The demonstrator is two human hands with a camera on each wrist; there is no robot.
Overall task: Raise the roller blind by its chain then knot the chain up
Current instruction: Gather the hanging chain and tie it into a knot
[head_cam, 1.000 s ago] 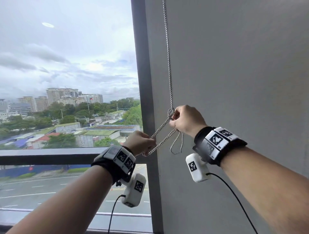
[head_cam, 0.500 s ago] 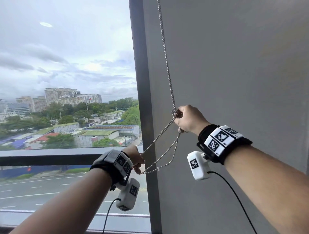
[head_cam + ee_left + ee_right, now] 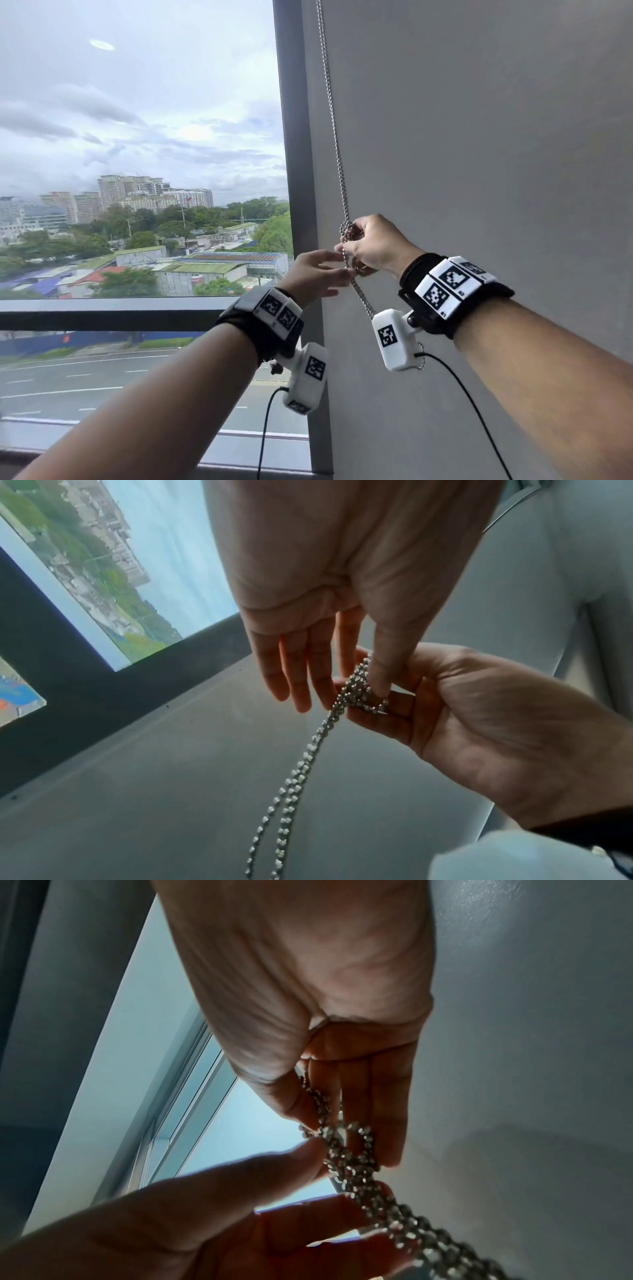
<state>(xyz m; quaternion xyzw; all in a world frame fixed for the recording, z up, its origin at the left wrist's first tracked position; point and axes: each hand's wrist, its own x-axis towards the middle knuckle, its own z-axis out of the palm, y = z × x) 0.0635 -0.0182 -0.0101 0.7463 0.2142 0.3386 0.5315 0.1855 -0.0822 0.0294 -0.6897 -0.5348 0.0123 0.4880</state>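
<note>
A metal bead chain (image 3: 335, 144) hangs down the grey wall to my right hand (image 3: 349, 240), which grips a bunched loop of it at chest height. My left hand (image 3: 347, 270) has come up beside it. Its thumb and forefinger pinch the chain just under the bunch, and its other fingers are straight. In the left wrist view the left thumb (image 3: 380, 680) presses on the tangled loop, and two chain (image 3: 298, 772) strands hang below. In the right wrist view the right hand's fingers (image 3: 377, 1123) hold the twisted chain (image 3: 352, 1153). The blind itself is out of view.
The dark window frame post (image 3: 294, 137) stands just left of the chain. The bare window pane (image 3: 137, 171) with a horizontal rail (image 3: 102, 313) lies further left. A plain grey wall (image 3: 479, 137) fills the right side. The chain's tail passes behind the right wrist camera (image 3: 394, 339).
My left hand rose from low on the left, where it pulled the loop taut, up to the right hand. The chain's tail now hangs slack below both hands.
</note>
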